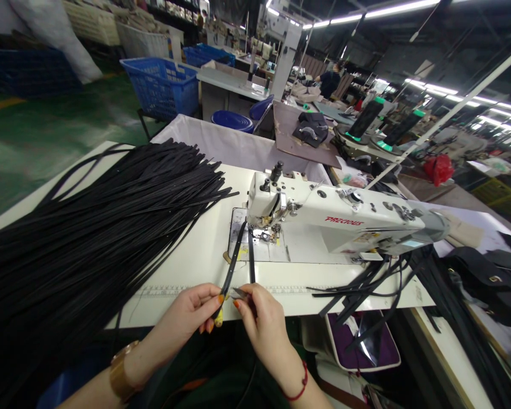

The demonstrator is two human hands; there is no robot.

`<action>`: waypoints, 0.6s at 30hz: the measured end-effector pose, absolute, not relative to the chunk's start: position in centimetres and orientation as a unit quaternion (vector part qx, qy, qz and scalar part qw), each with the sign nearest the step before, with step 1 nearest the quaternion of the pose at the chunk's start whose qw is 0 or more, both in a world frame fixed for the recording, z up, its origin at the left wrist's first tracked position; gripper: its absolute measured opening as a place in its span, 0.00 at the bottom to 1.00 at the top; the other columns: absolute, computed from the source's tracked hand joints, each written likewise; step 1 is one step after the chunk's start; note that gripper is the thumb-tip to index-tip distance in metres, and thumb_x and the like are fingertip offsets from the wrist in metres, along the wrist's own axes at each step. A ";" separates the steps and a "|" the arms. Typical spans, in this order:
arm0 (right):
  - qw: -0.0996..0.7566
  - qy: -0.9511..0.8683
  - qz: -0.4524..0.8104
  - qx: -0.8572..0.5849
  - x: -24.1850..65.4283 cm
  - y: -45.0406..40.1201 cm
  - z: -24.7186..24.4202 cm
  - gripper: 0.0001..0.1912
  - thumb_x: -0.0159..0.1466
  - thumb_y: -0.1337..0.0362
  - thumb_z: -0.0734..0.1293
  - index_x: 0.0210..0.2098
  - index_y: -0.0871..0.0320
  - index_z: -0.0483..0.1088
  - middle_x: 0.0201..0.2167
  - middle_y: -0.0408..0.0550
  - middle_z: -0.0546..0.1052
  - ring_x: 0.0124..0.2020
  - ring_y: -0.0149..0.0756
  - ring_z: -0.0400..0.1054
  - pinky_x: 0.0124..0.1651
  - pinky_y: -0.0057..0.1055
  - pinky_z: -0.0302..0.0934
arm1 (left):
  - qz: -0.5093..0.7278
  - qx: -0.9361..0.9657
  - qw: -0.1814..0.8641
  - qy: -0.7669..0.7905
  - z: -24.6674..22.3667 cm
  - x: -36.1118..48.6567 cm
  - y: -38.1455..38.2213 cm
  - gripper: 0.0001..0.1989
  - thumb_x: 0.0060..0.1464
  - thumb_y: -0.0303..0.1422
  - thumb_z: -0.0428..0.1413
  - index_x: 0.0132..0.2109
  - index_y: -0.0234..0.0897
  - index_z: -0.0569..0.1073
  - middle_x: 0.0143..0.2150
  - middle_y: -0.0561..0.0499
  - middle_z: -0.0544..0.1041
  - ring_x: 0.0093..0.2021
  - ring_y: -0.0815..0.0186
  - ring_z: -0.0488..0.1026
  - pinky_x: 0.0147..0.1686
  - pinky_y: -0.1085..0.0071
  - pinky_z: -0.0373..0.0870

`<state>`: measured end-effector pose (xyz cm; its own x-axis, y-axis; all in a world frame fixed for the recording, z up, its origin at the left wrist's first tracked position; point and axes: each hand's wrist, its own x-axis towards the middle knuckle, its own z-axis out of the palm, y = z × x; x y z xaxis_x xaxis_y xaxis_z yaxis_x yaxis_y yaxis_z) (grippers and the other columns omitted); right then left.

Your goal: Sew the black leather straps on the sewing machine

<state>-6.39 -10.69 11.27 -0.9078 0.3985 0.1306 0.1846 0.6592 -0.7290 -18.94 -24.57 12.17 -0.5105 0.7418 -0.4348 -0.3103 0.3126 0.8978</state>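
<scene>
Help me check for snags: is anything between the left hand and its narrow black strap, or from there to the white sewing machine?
Nothing visible: the left hand holds the narrow black strap, which runs uncovered to the white sewing machine. The pointed grey tool sits alongside.

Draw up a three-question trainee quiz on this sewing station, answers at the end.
1. Fill in the blank: the red lettering on the sewing machine reads ____.
2. True or false: a large bundle of black straps lies to the left of the machine.
3. What is the left hand pinching between thumb and fingers?

Key:
1. PRECIOUS.
2. True.
3. A narrow black strap, which runs from the machine's needle area towards the person.
</scene>
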 end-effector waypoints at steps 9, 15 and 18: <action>0.127 -0.905 0.373 -0.159 -6.7 -10.5 11.8 0.08 0.67 0.67 0.63 0.45 0.55 0.69 0.35 0.47 0.76 0.35 0.38 0.70 0.38 0.33 0.64 | 0.567 0.176 0.475 0.649 11.5 -19.0 -24.8 0.19 0.52 0.48 0.58 0.38 0.34 0.75 0.23 0.54 0.72 0.22 0.69 0.66 0.24 0.74 0.63; 0.125 -0.907 0.373 -0.152 -6.7 -10.6 12.0 0.07 0.67 0.66 0.63 0.45 0.55 0.69 0.34 0.47 0.76 0.34 0.37 0.69 0.37 0.32 0.62 | 0.565 0.198 0.477 0.644 11.1 -19.0 -24.8 0.16 0.54 0.44 0.57 0.39 0.34 0.74 0.24 0.55 0.72 0.23 0.70 0.66 0.25 0.74 0.62; 0.113 -0.905 0.385 -0.141 -7.1 -10.7 12.2 0.07 0.67 0.66 0.63 0.44 0.55 0.69 0.34 0.46 0.75 0.35 0.37 0.68 0.37 0.32 0.60 | 0.567 0.216 0.473 0.639 10.8 -18.9 -24.9 0.14 0.56 0.43 0.56 0.40 0.35 0.74 0.25 0.55 0.72 0.24 0.70 0.66 0.26 0.74 0.63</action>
